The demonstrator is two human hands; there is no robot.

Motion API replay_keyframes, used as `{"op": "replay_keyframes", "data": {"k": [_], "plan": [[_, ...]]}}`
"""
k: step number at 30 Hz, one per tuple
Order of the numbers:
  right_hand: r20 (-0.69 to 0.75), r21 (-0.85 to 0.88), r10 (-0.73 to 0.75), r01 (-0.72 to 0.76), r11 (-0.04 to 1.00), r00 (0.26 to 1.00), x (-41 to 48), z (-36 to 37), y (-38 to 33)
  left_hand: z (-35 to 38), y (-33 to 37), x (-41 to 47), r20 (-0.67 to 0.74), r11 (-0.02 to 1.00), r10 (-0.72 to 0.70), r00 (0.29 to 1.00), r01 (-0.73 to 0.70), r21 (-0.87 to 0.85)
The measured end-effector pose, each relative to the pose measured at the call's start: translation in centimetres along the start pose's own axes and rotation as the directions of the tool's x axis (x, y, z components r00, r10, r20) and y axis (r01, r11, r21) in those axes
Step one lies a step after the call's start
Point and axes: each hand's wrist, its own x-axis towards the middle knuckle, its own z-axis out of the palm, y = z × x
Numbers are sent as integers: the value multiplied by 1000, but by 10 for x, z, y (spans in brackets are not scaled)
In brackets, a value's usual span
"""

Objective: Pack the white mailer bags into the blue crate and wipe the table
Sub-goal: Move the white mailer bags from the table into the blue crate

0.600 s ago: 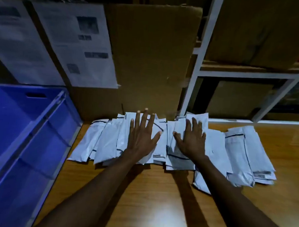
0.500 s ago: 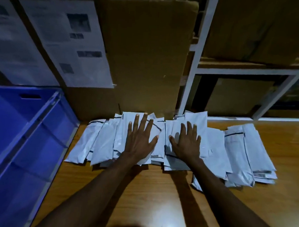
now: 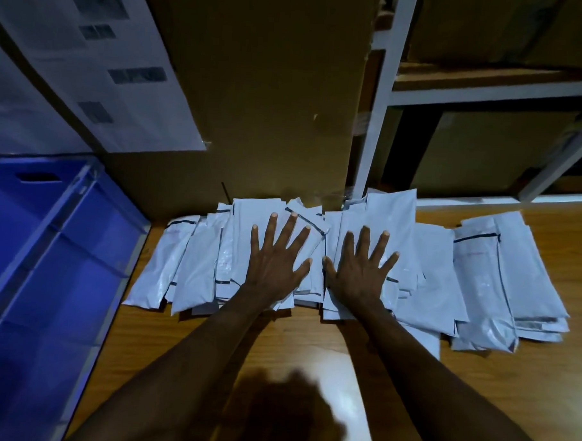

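Several white mailer bags [image 3: 194,266] lie in an overlapping row across the back of the wooden table [image 3: 525,390]. My left hand [image 3: 276,263] lies flat, fingers spread, on the bags left of the middle. Beside it, my right hand [image 3: 359,271] presses flat on the middle bags, its thumb almost meeting my left thumb. A separate stack of bags [image 3: 506,289] sits at the right end. The blue crate [image 3: 43,276] stands at the table's left, and what I see of its inside holds nothing.
A large cardboard sheet [image 3: 268,96] leans against the wall right behind the bags. Printed papers [image 3: 103,65] hang at the upper left. A white metal shelf frame [image 3: 385,91] with cardboard boxes stands at the back right.
Both hands stay flat on the bags; the right hand has slid slightly left towards the left hand. The camera has tilted down and moved closer.
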Motion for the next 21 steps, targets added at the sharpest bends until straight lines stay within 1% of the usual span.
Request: {"op": "replay_keyframes", "data": {"k": [5,7,12,16,21], "plan": [[-13,27,3,-3,1000,1000,1,10,2,10,5,-5,12,999,-28,1000,28,-16],[-49,51,-10,13,999,999,-1,13,5,13,8,-8,10,998,-60,998,60,-28],[-82,64,-44,49,997,996,-7,18,12,12,12,-14,27,987,-148,989,150,-53],[-104,58,-65,72,996,992,-14,22,18,12,11,-17,-3,984,-165,986,165,-66],[-91,60,-91,97,993,992,-14,21,21,18,16,-22,-40,972,-176,984,168,-165]]}}
